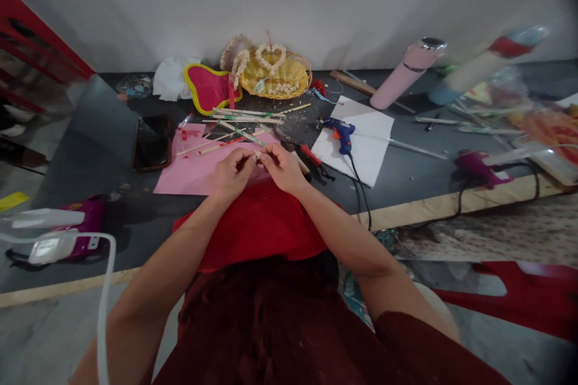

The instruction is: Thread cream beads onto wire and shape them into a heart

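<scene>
My left hand (233,173) and my right hand (284,169) meet over the front of a pink sheet (180,177). Both are closed, thumbs and fingertips pinching a small pale piece (258,156), too small to name exactly. Just beyond the fingers lie several thin sticks in green-and-white wrappers (246,113), some loose on the pink sheet. Beside my right hand are red-handled pliers (310,154), partly hidden. A blue hot glue gun (342,134) rests on a white sheet (372,153) to the right, its black cord running off the table's front edge.
A yellow wicker basket (282,91) holds pale bits, with a heart-shaped wreath (271,59) leaning on it. A phone (152,143) lies left, near a purple power strip (93,225). A pink bottle (404,75) stands at the back right, before a second bottle (478,69).
</scene>
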Available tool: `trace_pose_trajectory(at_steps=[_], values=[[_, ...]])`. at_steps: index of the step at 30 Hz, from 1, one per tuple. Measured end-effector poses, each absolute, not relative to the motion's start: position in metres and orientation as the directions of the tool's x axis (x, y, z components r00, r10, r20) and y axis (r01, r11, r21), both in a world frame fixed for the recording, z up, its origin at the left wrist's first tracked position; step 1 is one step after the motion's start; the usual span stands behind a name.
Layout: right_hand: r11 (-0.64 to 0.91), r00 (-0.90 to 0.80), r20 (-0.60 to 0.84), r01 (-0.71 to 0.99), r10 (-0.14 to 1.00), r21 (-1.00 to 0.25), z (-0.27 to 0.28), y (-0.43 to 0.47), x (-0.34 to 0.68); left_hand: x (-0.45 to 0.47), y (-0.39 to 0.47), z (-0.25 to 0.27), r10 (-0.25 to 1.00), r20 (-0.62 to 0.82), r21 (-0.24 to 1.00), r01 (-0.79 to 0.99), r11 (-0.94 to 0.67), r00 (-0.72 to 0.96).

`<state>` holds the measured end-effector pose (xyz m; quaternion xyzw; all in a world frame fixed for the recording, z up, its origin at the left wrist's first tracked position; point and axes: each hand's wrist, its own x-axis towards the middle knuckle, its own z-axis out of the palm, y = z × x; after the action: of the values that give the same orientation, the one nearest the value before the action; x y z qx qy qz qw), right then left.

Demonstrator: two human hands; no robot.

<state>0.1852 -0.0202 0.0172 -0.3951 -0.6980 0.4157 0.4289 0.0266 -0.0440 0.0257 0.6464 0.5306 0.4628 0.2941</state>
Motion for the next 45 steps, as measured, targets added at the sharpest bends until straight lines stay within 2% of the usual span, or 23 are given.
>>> trace_pose_trajectory(at_steps=[15, 26, 35, 45], values=[[0.354, -0.324, 0.286, 0.178, 0.902, -0.918, 0.0157, -0.0197, 0.1857, 0.0283, -0.0447, 0.0238, 0.963, 0.271, 0.870, 0.428, -0.244, -0.002], [0.403, -0.298, 0.327, 0.245, 0.897, -0.882, 0.0156, -0.0218, 0.1836, 0.0280, -0.0437, 0.0191, 0.955, 0.295, 0.873, 0.405, -0.272, 0.007], [0.344, -0.302, 0.274, 0.207, 0.913, -0.916, 0.0183, -0.0233, 0.1832, 0.0285, -0.0438, 0.0190, 0.948, 0.318, 0.866, 0.403, -0.297, 0.016], [0.353, -0.303, 0.291, 0.172, 0.907, -0.920, 0.0197, -0.0237, 0.1819, 0.0279, -0.0438, 0.0174, 0.951, 0.308, 0.879, 0.381, -0.288, 0.007]])
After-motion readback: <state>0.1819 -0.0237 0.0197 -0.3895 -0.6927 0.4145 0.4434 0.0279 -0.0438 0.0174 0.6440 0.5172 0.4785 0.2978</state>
